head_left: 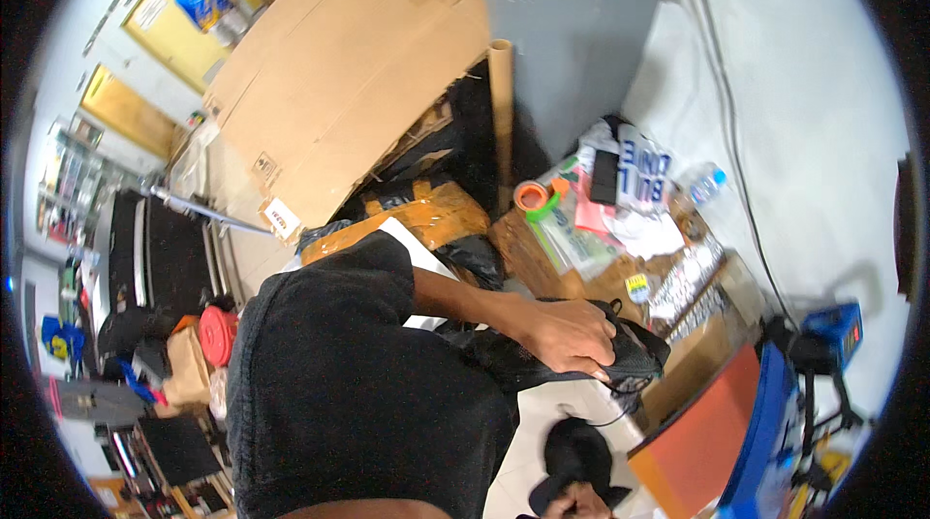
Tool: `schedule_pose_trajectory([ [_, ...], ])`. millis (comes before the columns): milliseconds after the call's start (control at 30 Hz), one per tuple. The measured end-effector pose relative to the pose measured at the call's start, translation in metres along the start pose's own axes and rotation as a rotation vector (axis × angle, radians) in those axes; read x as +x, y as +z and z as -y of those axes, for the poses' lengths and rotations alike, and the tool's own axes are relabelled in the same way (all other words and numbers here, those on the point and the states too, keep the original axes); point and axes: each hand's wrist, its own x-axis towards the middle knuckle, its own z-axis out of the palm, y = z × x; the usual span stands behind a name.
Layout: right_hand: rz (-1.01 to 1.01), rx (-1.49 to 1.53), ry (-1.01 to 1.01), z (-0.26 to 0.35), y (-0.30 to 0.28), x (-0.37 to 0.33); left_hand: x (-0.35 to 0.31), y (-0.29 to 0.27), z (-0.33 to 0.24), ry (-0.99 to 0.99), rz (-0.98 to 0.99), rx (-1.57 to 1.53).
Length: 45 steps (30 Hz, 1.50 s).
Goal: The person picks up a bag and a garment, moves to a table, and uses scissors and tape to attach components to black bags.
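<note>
My left hand (pixel 572 335) reaches across from a short black sleeve. Its fingers are curled down over a black fabric item (pixel 636 356) with thin cords, whose kind I cannot make out. More black cloth runs from this item back to my black shirt (pixel 363 393). Below, over pale floor tiles, is a rounded black thing (pixel 577 451), with a patch of skin beside it at the lower edge; whether that is a hand or a foot is unclear. I cannot make out my right hand.
A large cardboard sheet (pixel 358 63) and a cardboard tube (pixel 501 112) stand beyond. On a wooden surface lie a phone (pixel 604 178), tape rolls (pixel 531 195) and a plastic bottle (pixel 707 188). An orange panel (pixel 702 432) stands at right. Another person (pixel 203 0) is far left.
</note>
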Motion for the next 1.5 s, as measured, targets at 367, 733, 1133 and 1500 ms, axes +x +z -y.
schedule_pose_trajectory([
  [367, -0.111, -0.181, 0.605, 0.061, 0.028, -0.191, 0.03, 0.162, -0.191, 0.604, 0.594, -0.033],
  [733, -0.458, -0.161, 1.197, 0.126, 0.056, -0.503, 0.051, 0.392, -0.401, 0.863, 0.895, -0.353],
  [1133, -0.938, -0.285, 1.587, 0.062, -0.004, -0.779, 0.164, 0.707, -0.601, 0.978, 0.861, -0.716],
  [1500, -1.12, -0.566, 1.477, -0.098, -0.128, -1.081, 0.345, 0.969, -0.815, 1.143, 0.857, -0.747],
])
